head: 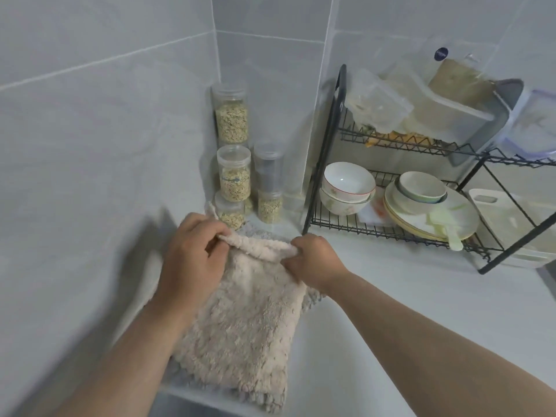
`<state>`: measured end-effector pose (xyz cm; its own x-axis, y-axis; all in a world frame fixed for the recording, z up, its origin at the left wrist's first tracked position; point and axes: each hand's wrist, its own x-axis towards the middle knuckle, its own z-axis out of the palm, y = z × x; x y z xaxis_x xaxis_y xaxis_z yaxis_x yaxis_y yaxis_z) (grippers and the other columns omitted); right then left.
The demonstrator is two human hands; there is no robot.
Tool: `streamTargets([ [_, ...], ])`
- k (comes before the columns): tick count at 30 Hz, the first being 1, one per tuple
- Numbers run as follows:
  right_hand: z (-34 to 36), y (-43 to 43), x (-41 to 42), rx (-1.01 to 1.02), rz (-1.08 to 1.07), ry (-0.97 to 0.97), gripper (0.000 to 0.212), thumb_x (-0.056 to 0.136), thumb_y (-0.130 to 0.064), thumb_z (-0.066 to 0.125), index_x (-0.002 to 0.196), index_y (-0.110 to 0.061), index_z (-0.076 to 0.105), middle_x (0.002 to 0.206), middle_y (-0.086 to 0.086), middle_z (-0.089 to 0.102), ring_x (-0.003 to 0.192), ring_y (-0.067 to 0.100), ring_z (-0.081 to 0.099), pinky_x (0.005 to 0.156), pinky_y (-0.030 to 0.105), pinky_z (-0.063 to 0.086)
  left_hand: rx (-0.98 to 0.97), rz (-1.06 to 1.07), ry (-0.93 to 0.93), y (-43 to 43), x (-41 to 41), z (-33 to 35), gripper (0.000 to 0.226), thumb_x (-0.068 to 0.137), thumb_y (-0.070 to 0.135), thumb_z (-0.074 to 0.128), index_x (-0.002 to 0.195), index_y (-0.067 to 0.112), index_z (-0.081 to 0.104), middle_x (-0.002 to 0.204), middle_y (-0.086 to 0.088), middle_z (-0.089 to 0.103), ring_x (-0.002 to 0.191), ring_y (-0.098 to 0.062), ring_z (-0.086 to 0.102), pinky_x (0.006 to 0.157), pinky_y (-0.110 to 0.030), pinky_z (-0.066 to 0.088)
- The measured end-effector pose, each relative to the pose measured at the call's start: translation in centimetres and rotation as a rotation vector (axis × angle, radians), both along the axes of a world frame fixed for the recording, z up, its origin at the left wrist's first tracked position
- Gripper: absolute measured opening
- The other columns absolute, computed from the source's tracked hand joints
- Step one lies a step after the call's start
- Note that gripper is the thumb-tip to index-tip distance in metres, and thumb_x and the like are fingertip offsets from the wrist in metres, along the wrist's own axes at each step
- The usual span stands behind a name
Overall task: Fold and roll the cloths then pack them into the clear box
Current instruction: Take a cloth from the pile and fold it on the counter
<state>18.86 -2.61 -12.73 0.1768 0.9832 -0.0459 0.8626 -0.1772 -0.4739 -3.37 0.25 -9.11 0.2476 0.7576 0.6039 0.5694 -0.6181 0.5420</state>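
Observation:
A fluffy beige cloth [246, 332] lies on the white counter, folded into a narrow strip that runs from the jars toward me. Its far edge is curled into a small roll [261, 246]. My left hand [192, 260] pinches the left end of that roll and my right hand [313, 263] pinches the right end. A grey cloth [313, 296] peeks out from under the beige one at its far and near edges. A clear lidded box [379, 100] sits on the top shelf of the dish rack.
Several clear jars of grain [233, 173] stand stacked in the tiled corner just beyond the cloth. A black wire dish rack [406, 230] at the right holds bowls [346, 188], plates [430, 206] and containers. White counter [406, 296] stretches to the right of my arms.

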Motion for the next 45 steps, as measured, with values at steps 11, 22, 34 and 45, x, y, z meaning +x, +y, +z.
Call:
streamTargets([
  [11,2.6,-6.4,1.8,0.395,-0.068,0.141,0.039,0.084,-0.042,0.071,0.061,-0.017,0.051,0.054,-0.004,0.046,0.05,0.012,0.039,0.046,0.026,0.03,0.163,0.062,-0.233,-2.3,-0.7,2.7,0.012,0.09,0.011,0.054,0.091,0.023,0.054,0.076,0.015,0.053,0.06,-0.006,0.051,0.057,-0.026,0.039],
  [22,10.0,-20.1,-1.8,0.72,-0.269,0.253,0.016,0.088,-0.018,0.065,0.079,-0.006,0.059,0.064,0.005,0.062,0.044,0.012,0.06,0.041,0.024,0.043,0.09,-0.116,-0.255,-10.8,-3.3,8.5,0.009,0.091,0.022,0.049,0.084,0.017,0.045,0.084,-0.009,0.063,0.065,-0.023,0.069,0.055,-0.042,0.052],
  [34,13.2,-29.8,3.5,0.792,-0.467,0.419,0.016,0.082,0.005,0.057,0.071,-0.006,0.053,0.072,0.011,0.053,0.068,0.028,0.062,0.067,0.045,0.062,0.054,-0.243,-0.023,-14.1,1.9,10.4,0.019,0.079,0.001,0.058,0.082,0.019,0.063,0.079,-0.004,0.065,0.076,-0.024,0.06,0.063,-0.028,0.041],
  [45,9.2,-26.3,13.1,0.835,-0.628,0.471,0.012,0.076,0.001,0.057,0.075,-0.009,0.064,0.069,0.012,0.064,0.07,0.029,0.063,0.077,0.052,0.057,0.079,-0.294,0.016,-11.5,12.1,8.4,0.013,0.082,0.005,0.058,0.079,0.017,0.059,0.072,0.005,0.055,0.065,-0.014,0.048,0.051,-0.024,0.031],
])
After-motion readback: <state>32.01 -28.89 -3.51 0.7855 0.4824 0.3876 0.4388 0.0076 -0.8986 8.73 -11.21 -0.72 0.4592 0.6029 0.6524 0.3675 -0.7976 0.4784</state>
